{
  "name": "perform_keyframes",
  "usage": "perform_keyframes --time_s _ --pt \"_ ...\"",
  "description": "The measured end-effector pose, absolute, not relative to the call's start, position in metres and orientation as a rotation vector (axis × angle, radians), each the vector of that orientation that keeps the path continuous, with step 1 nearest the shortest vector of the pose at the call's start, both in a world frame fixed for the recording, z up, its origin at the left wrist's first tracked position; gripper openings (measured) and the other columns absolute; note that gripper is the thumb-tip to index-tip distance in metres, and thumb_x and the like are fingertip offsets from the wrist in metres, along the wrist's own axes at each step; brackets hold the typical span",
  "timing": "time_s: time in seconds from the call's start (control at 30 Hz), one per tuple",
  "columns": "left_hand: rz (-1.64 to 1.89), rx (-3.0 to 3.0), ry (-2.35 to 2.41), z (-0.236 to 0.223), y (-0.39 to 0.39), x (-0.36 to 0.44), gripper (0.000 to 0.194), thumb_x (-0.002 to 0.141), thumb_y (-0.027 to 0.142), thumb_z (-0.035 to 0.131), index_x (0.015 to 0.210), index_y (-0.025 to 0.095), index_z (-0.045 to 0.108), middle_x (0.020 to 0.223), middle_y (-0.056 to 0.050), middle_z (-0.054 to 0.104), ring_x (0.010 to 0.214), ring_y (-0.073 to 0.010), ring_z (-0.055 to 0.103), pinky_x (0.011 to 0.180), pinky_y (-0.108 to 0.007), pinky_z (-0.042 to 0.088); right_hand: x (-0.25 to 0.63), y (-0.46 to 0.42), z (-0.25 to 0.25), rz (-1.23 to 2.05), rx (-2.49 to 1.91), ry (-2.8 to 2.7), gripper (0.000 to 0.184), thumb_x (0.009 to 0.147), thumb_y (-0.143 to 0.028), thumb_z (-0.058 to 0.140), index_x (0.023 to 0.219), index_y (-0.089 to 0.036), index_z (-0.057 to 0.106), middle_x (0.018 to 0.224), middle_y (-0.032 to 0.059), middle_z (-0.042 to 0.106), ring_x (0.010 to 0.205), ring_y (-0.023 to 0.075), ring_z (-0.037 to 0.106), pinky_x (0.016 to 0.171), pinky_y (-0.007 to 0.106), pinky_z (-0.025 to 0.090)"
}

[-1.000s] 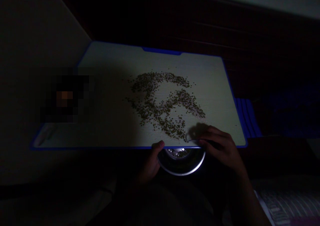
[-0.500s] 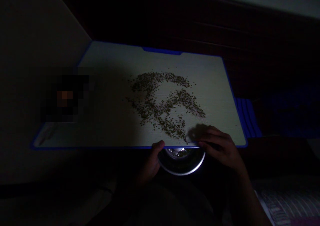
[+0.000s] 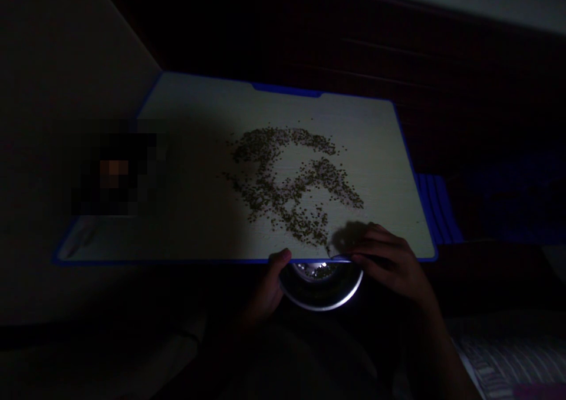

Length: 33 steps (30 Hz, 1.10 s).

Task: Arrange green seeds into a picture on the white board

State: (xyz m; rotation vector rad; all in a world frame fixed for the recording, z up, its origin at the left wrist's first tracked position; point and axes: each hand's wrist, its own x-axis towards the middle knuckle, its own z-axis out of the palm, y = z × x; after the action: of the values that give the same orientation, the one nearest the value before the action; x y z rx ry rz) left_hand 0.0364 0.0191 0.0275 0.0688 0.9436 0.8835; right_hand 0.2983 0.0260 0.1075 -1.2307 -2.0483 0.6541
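Note:
Small dark seeds or grains (image 3: 305,182) are spread in a loose, curving patch on a pale board (image 3: 375,134) with a blue rim. Below the board's near edge, a shiny metal bowl (image 3: 339,301) holds some of the same grains. My left hand (image 3: 269,285) is closed on the bowl's left side, thumb up at the board's edge. Over the near edge, to the right of the bowl, my right hand (image 3: 389,261) pinches a thin, slender tool (image 3: 338,256); its kind is too dark to tell. The tool's tip is by the lowest grains.
A blue ribbed object (image 3: 437,208) lies beyond the board's right side. Striped fabric (image 3: 522,364) is at lower right. A blurred-out patch (image 3: 114,173) covers part of the board's left side. The surroundings are very dark.
The tip of the thin tool in my right hand has moved slightly toward me, to the board's near edge. My left hand and the bowl stay in place.

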Motion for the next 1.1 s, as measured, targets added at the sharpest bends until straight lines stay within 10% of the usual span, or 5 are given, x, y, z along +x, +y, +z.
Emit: perform_keyframes --time_s 1.1 --pt "0.914 0.116 0.961 0.0305 0.0195 0.0367 0.039 0.076 0.046 0.089 0.101 0.016 0.081 0.106 -0.011 0.086 0.125 -0.0384 0.073 0.116 -0.050 0.048 0.2921 0.0259 0.1083 0.648 -1.259 -1.979 0.017 0.100 -0.025 0.071 0.113 -0.031 0.081 0.096 0.0036 0.079 0.089 0.0211 0.073 0.074 0.041 0.060"
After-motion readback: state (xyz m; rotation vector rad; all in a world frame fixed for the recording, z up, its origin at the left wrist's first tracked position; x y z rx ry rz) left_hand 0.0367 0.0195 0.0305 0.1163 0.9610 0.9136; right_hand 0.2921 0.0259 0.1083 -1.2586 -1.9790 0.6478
